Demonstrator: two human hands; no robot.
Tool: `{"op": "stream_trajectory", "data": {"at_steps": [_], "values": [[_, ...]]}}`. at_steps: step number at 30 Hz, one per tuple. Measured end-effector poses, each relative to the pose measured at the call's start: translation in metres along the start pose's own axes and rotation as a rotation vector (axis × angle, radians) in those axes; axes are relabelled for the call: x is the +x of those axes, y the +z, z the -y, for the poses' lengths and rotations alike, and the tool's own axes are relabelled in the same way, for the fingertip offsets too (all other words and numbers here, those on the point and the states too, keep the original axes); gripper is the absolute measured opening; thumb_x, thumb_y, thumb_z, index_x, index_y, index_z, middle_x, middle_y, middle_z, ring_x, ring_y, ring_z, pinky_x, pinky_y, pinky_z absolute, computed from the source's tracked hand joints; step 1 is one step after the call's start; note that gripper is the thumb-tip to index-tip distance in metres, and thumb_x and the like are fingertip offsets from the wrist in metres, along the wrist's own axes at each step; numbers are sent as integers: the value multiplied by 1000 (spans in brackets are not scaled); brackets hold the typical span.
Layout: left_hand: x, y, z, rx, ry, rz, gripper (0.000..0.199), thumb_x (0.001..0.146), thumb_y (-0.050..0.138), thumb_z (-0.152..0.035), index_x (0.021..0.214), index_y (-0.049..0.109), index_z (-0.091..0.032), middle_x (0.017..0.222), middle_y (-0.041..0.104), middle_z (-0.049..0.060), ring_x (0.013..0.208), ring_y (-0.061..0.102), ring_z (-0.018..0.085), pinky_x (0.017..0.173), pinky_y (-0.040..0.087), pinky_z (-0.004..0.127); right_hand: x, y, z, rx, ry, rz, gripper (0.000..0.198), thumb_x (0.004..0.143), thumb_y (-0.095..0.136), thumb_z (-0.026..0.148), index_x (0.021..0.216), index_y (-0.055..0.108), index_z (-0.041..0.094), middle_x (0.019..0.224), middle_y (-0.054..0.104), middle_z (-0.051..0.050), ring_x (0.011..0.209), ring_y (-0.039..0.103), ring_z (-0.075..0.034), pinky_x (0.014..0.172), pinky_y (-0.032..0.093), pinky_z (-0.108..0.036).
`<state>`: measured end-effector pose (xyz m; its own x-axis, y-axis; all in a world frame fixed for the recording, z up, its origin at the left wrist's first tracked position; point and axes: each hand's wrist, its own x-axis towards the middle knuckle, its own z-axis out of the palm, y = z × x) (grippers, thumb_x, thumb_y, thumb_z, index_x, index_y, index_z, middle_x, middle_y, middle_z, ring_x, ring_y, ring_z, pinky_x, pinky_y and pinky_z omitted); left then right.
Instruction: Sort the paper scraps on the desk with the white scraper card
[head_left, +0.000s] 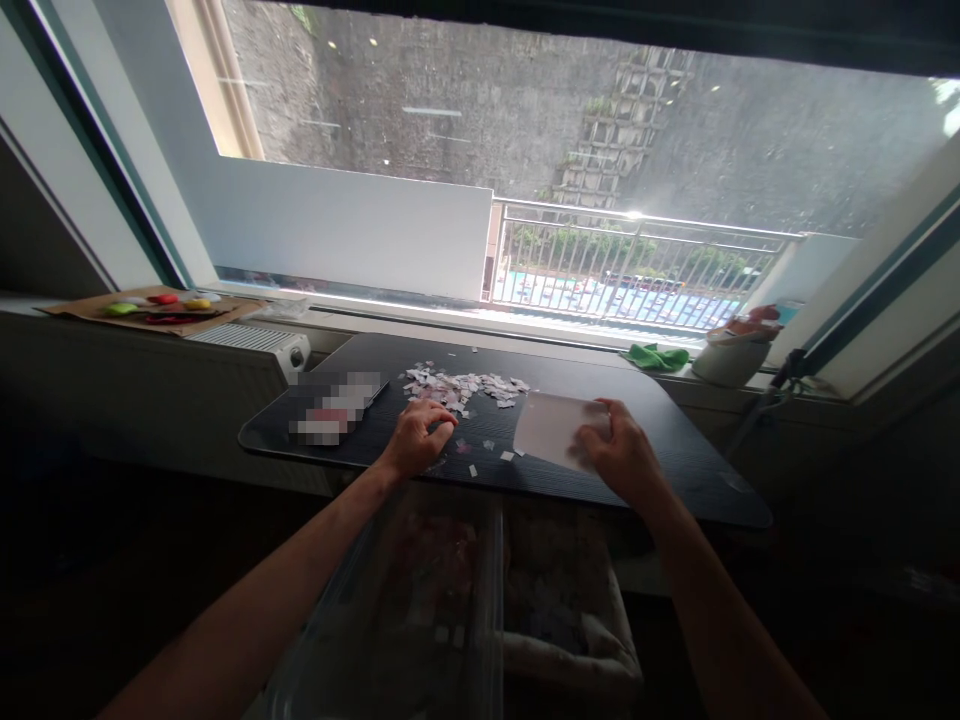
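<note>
White sheet [549,425] — the blurred right hand [621,448] hides one end

Layout of the bench [694,465] before the window [450,110].
Paper scraps [450,388] lie heaped toward the back of the bench, strays nearer the front; a sheet [551,425] lies to their right. A box [496,570] stands below the front edge; behind, at right, a cloth [656,357] lies left of a pot [727,358].

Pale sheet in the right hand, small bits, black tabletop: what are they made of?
Pale sheet: probably plastic, matte, judging by its smooth, evenly hazy face. Small bits: paper or thin plastic, mostly matte; their crisp edges fit either. Black tabletop: likely wood-grain laminate, satin, given its fine streaks.
</note>
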<state>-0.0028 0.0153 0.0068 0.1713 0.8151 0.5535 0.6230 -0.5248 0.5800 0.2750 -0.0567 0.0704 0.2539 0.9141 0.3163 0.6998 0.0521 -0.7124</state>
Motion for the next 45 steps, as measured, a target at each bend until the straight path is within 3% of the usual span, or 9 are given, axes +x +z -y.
{"op": "stream_trajectory", "data": {"at_steps": [8,12,15,24,29,33,39,42,45], "values": [[0,0,0,-3,4,8,26,78,49,-33,76,72,-23,91,71,4,98,61,23,96,45,38,-8,-5,7,126,21,29,39,74,57,28,112,53,22,81,69,-3,60,70,-20,56,55,-30],[0,0,0,0,4,6,27,78,48,-32,75,72,-22,89,71,4,97,62,23,96,45,38,-11,21,20,346,4,243,38,75,55,26,113,48,22,81,68,-1,63,72,-19,56,57,-30],[0,0,2,5,5,4,26,78,48,-31,76,73,-22,90,71,3,98,61,23,96,45,37,-9,36,19,347,-2,324,37,75,54,24,111,48,22,79,67,0,63,71,-19,58,57,-30],[1,0,2,0,19,4,25,78,50,-31,76,73,-22,90,71,3,97,62,23,96,46,38,-1,0,-3,-18,-14,-16,35,77,54,28,111,53,21,85,68,-5,68,68,-21,66,54,-34],[1,0,2,0,28,2,24,78,49,-31,76,72,-23,90,71,3,96,61,22,96,45,36,0,4,-1,29,24,75,39,78,55,25,117,52,22,85,70,-5,64,69,-19,62,53,-30],[1,0,2,-1,18,9,26,78,48,-32,77,73,-22,90,71,4,97,61,23,95,45,38,-2,3,1,68,18,53,39,77,57,25,116,51,23,81,70,-3,63,70,-19,60,54,-29],[1,-1,1,-1,12,10,25,78,49,-32,76,72,-23,89,71,4,96,62,23,94,46,37,-6,26,15,251,-6,251,39,78,52,25,117,47,21,82,69,-2,63,71,-18,59,57,-29],[0,-1,1,-2,11,8,26,78,48,-33,77,73,-23,90,71,4,97,61,23,94,46,38,-5,21,8,171,14,207,40,75,53,23,115,49,21,81,68,-3,63,70,-20,58,55,-31],[0,-1,1,-6,10,5,26,79,49,-33,77,72,-23,90,71,4,98,61,23,95,45,37,-2,-4,-11,44,65,105,39,73,55,23,113,52,22,75,66,-3,61,68,-21,57,53,-32]]}}
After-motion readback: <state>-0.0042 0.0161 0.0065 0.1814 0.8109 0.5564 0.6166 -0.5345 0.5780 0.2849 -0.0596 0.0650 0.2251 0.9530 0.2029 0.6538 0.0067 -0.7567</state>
